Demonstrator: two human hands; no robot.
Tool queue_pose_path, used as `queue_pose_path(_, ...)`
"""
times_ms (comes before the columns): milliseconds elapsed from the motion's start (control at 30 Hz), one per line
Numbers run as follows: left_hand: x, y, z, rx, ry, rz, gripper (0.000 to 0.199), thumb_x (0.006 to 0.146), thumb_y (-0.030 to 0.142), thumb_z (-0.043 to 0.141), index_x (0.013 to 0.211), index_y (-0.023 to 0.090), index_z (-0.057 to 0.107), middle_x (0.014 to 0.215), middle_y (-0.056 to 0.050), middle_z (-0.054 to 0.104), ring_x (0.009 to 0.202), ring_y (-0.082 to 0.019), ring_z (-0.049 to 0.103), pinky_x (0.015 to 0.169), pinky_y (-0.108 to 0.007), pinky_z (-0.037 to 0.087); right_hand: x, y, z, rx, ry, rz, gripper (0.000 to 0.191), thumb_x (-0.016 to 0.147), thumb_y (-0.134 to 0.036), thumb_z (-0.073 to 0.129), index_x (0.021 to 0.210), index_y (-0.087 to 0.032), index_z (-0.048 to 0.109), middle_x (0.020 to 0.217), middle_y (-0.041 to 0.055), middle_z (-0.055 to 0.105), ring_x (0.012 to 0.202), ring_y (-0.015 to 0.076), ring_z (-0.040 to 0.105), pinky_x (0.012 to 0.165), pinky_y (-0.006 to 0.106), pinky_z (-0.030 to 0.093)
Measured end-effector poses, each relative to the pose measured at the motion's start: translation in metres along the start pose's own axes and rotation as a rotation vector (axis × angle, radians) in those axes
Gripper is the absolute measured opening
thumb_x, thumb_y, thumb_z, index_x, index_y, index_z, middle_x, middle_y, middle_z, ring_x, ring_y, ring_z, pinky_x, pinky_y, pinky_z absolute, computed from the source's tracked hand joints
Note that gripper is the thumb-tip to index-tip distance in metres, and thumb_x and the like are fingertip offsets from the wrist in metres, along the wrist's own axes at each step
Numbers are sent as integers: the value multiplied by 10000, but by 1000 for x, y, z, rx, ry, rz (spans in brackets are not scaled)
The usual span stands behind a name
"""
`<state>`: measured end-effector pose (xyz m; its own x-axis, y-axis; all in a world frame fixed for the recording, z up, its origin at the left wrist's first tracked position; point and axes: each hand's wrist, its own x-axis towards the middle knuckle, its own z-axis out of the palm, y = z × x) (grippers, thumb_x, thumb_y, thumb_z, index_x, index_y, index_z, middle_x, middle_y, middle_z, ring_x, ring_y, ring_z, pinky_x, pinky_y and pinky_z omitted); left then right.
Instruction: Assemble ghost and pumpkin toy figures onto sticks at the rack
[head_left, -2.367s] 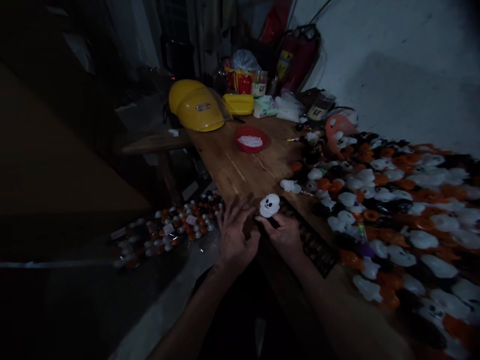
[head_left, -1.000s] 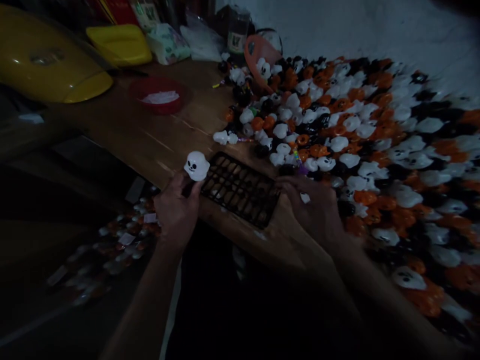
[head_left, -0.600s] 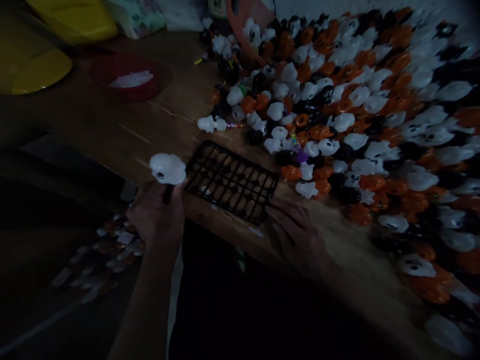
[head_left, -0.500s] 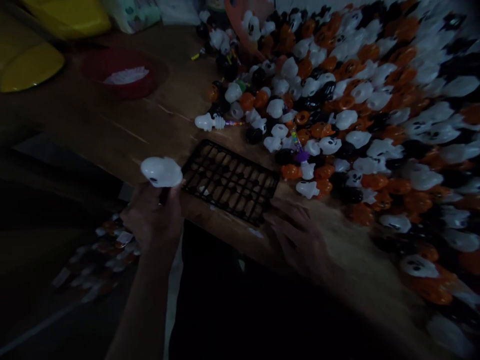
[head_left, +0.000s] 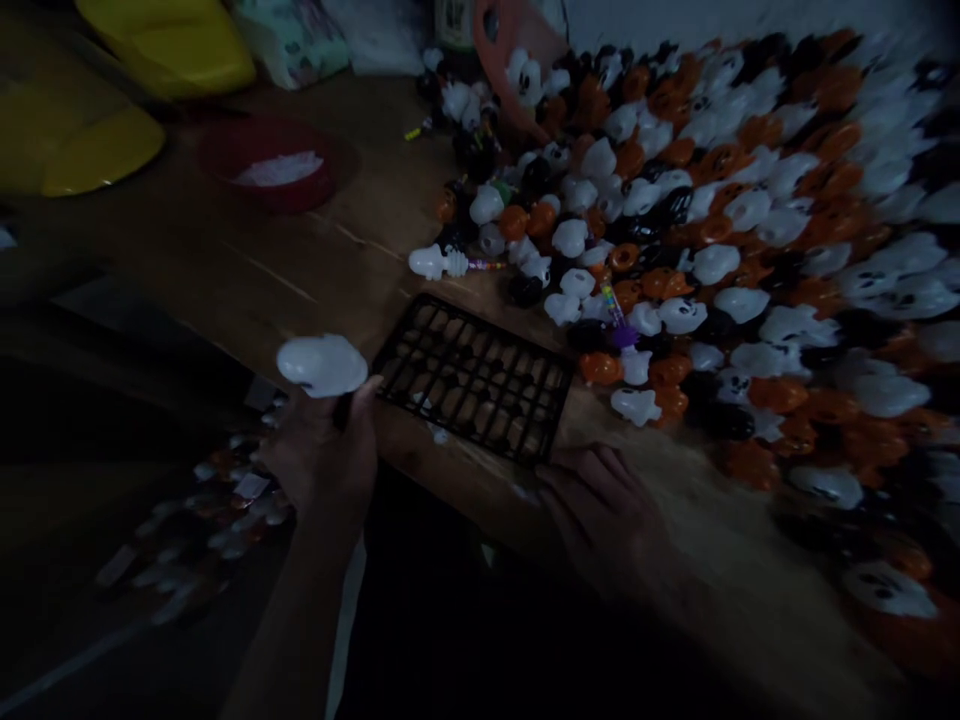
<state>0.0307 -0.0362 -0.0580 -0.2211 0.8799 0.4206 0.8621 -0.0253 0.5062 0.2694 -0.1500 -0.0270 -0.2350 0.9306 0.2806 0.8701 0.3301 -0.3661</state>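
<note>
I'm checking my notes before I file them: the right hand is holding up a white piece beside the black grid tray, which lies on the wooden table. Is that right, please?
Not quite: the head view shows the left hand holding up the white piece, not the right. It is indeed beside the black grid tray, which lies on the wooden table.

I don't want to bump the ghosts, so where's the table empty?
Bare table shows between the red bowl and the black grid, left of the white toy with the colourful stem. Another bare strip lies between the right hand and the toy pile. Right of the grid, the pile is crowded.
</note>
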Motion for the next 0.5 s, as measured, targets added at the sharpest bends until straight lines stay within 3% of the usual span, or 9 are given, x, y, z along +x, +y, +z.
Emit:
queue_pose_path(100, -2, -4, 4, -6, 42, 61, 267, 841, 424, 603, 945, 198, 700, 942, -82, 710, 910, -265, 654, 803, -379, 482, 5, -3, 6, -14, 8, 66, 93, 897, -158, 517, 908, -174, 608, 881, 63, 611, 849, 209, 532, 800, 416, 432)
queue_pose_path(233, -2, -5, 8, -52, 127, 165, 185, 856, 338, 598, 863, 180, 694, 846, -61, 704, 807, -208, 650, 736, -317, 490, 4, -1, 17, -19, 48, 91, 145, 910, -142, 457, 872, -203, 583, 877, 56, 604, 837, 217, 539, 811, 438, 411)
queue_pose_path(500, 1, 1, -1, -43, 29, 185, 235, 893, 326, 526, 925, 155, 685, 923, -103, 680, 905, -236, 624, 800, -356, 502, -1, 6, 21, -21, 94, 45, 173, 882, -157, 461, 862, -231, 616, 856, 43, 644, 842, 220, 589, 776, 405, 458)
